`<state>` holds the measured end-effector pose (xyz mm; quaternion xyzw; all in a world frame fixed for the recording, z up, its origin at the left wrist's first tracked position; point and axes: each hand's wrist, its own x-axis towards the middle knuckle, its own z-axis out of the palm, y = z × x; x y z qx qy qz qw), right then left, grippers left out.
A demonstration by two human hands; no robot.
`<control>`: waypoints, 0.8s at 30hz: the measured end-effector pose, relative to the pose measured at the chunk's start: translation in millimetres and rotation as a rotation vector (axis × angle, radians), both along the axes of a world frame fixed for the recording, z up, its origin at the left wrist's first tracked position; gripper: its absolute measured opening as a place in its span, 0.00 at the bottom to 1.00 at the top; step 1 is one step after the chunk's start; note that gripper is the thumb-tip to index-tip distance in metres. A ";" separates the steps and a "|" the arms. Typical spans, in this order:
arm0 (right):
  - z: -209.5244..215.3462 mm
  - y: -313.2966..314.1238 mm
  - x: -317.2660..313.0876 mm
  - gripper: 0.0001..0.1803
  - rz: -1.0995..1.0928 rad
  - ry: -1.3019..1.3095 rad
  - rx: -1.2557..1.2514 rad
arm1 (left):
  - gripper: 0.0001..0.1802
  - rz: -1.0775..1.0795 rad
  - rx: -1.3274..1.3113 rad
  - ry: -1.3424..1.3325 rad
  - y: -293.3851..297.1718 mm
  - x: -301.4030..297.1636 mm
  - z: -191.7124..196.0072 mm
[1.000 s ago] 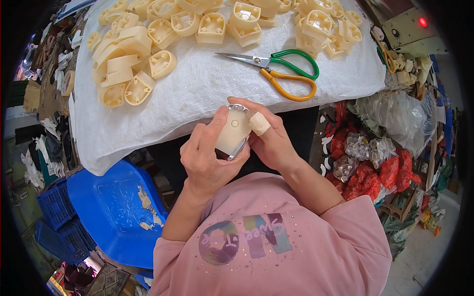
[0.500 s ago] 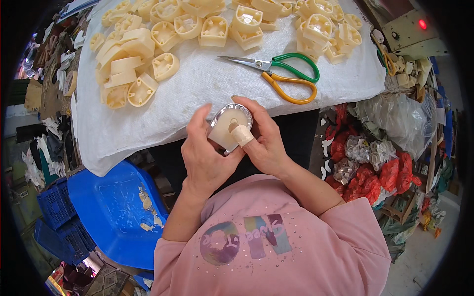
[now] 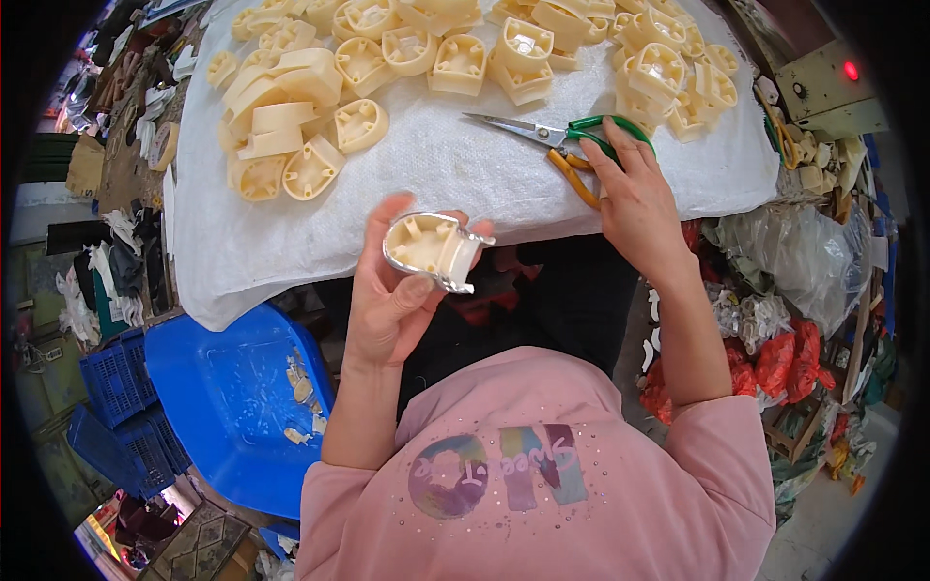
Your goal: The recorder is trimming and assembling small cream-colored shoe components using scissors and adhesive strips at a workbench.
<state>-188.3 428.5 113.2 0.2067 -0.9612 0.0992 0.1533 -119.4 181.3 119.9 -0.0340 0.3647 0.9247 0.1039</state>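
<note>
Moved off the cream plastic piece: right hand, fingers now on green scissors near surface edge. Left hand fingers holding piece alone.

The right hand has left the cream plastic part and reached up to the scissors on the bench, fingers on their green handle. The left hand now holds the part alone, tilted, just below the bench edge.
</note>
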 end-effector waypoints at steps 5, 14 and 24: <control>10.3 -3.7 2.1 0.30 -0.043 -0.098 0.036 | 0.42 -0.021 0.012 0.041 -10.9 0.9 -17.2; 23.7 2.5 35.6 0.39 0.019 -0.337 -0.522 | 0.41 0.069 -0.218 0.020 -10.4 4.7 -14.3; 13.5 -2.3 92.8 0.26 0.294 -1.085 -0.956 | 0.41 0.191 -0.583 0.193 -4.9 8.3 -16.3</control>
